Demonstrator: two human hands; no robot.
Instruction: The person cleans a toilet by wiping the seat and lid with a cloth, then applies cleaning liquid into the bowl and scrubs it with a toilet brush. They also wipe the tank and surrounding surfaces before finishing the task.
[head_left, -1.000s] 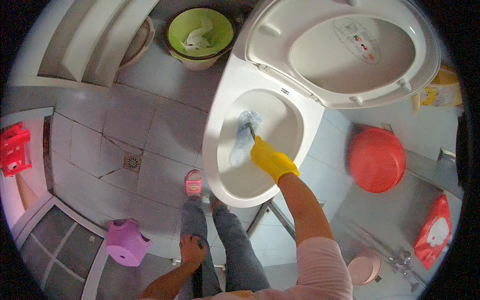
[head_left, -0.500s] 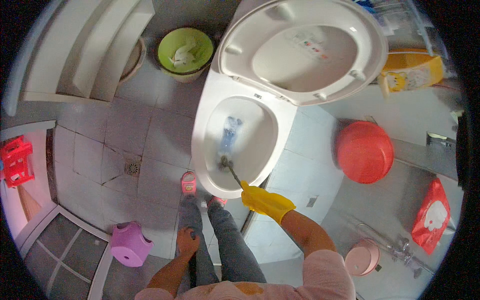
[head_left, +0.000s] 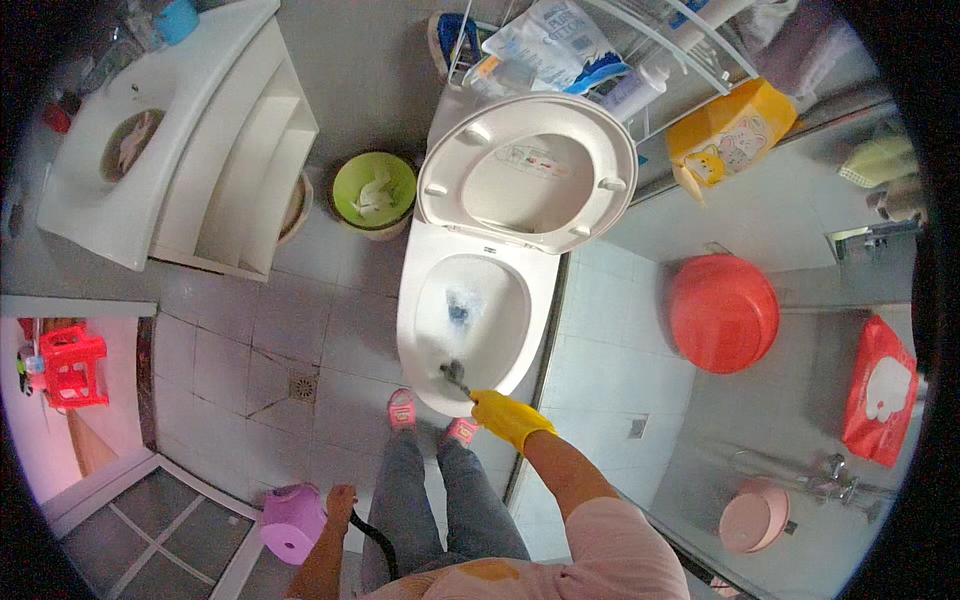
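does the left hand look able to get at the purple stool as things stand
Probably yes: the bare left hand hangs right beside the purple stool on the floor, with nothing between them, though it seems to hold a dark handle.

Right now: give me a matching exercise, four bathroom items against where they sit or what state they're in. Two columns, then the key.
Items:
1. toilet lid
2. green bin
3. red basin
4. toilet brush

Places or states:
A. on the tiled floor right of the toilet bowl
B. held by the yellow-gloved right hand, head at the bowl's near rim
C. raised, open
D. on the floor left of the toilet, crumpled paper inside

Pairs: 1-C, 2-D, 3-A, 4-B
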